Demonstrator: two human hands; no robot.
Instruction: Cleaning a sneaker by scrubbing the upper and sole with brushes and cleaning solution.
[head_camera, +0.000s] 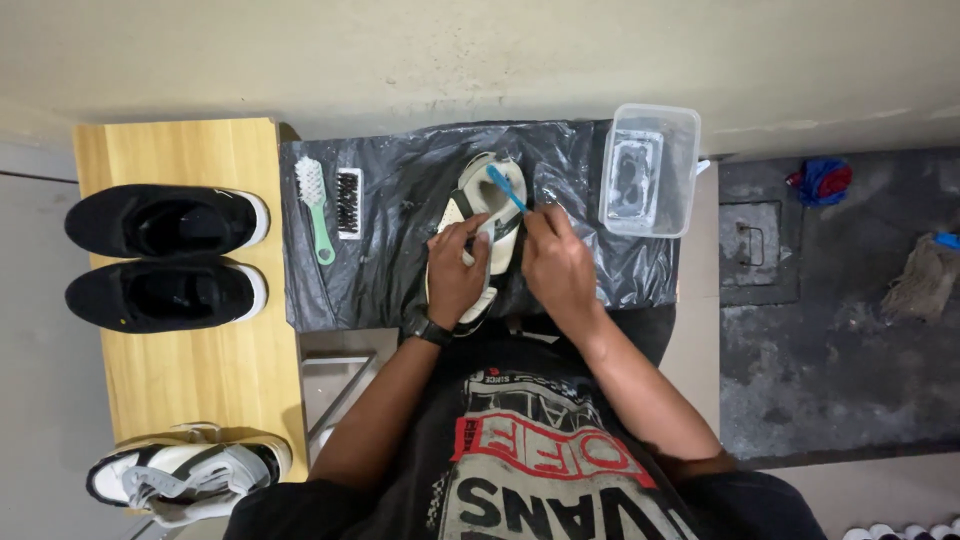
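A cream and dark shoe (486, 200) lies on a black plastic sheet (390, 250) in front of me. My left hand (455, 272) grips the shoe at its near end and holds it steady. My right hand (557, 262) is closed around a blue toothbrush (507, 187), whose head rests on the shoe's far part. A dark watch sits on my left wrist.
A green-handled brush (316, 207) and a small black-bristled brush (348, 202) lie on the sheet's left. A clear tub of water (650, 168) stands at the right. Two black shoes (165, 255) and a white and black sneaker (190, 478) rest on a wooden bench (200, 380).
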